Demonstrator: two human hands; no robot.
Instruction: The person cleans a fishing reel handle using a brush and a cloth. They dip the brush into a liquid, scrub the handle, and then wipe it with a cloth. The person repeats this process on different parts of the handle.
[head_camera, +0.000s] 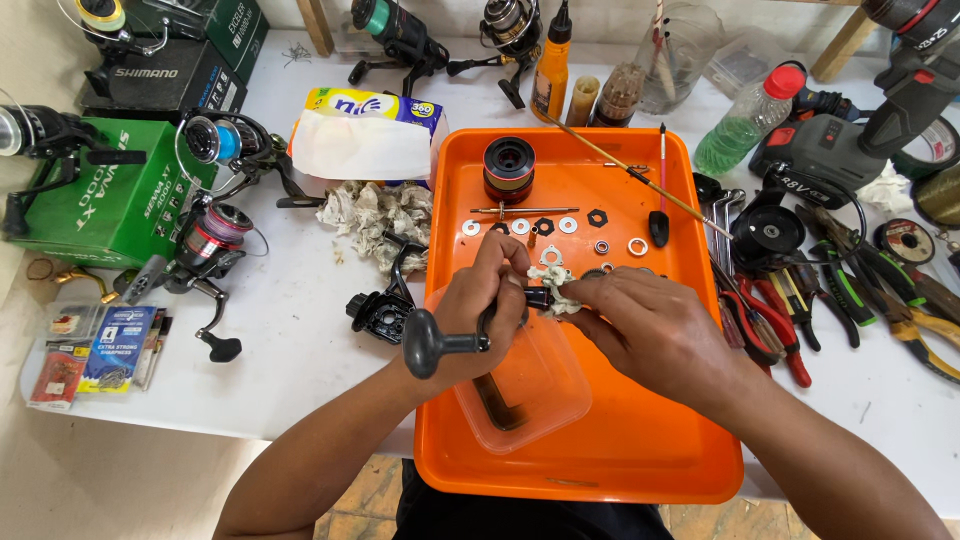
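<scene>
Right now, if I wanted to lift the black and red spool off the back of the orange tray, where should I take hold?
Grip the spool around its round side wall, coming straight down from above. It stands upright on the orange tray, with open space all round it; the thin rod lies just in front, so stay clear of that.

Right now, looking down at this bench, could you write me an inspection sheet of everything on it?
Surface: white table bearing an orange tray.
Job's things: black reel handle in the left hand; the right hand presses a crumpled tissue on it.
Clutter: washers, dark spool, clear tub, used tissues, pliers, fishing reels, green boxes, bottles.
Hands: both closed on their things.
Cables: black lead by the power tool.
Surroundings: tiled floor below.
</scene>
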